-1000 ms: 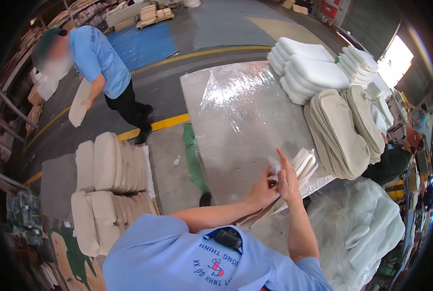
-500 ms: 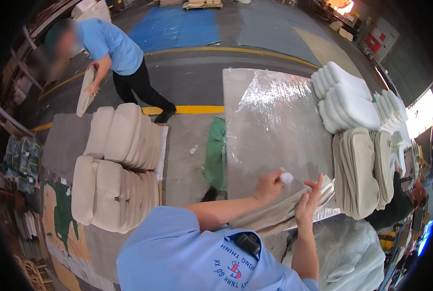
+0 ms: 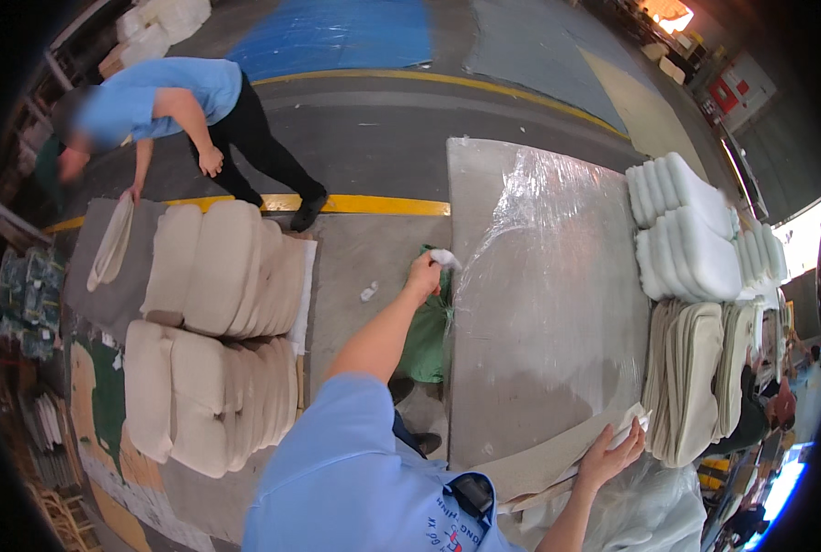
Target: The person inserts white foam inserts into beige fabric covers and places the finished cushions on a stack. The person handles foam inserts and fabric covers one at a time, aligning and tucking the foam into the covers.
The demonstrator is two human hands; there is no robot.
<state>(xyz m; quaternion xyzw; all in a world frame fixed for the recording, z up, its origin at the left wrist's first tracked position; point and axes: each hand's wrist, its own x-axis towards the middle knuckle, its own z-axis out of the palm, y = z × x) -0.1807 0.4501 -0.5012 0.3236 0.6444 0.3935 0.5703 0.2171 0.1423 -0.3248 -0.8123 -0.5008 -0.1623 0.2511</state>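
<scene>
My left hand (image 3: 422,279) is stretched out over the table's left edge, fingers closed on a tuft of white stuffing (image 3: 445,259). Beneath that hand hangs a green sack (image 3: 423,345). A long beige cushion (image 3: 558,465) lies slantwise along the near edge of the table, close to my body. My right hand (image 3: 610,457) holds its right end, thumb and fingers around the edge, where some white shows. The fingertips on the cushion's underside are partly hidden.
The plastic-covered table (image 3: 549,322) spans the middle. White pads (image 3: 687,248) and beige cushions (image 3: 691,377) are stacked along its right side. More beige cushions (image 3: 217,396) stand at left. Behind them a co-worker (image 3: 190,106) bends over, holding a beige cushion (image 3: 113,244). Clear plastic (image 3: 631,501) bunches near me.
My left hand has moved left and away from the cushion with the white tuft. My right hand has shifted slightly down and right. The co-worker has bent lower, lowering a cushion at the left.
</scene>
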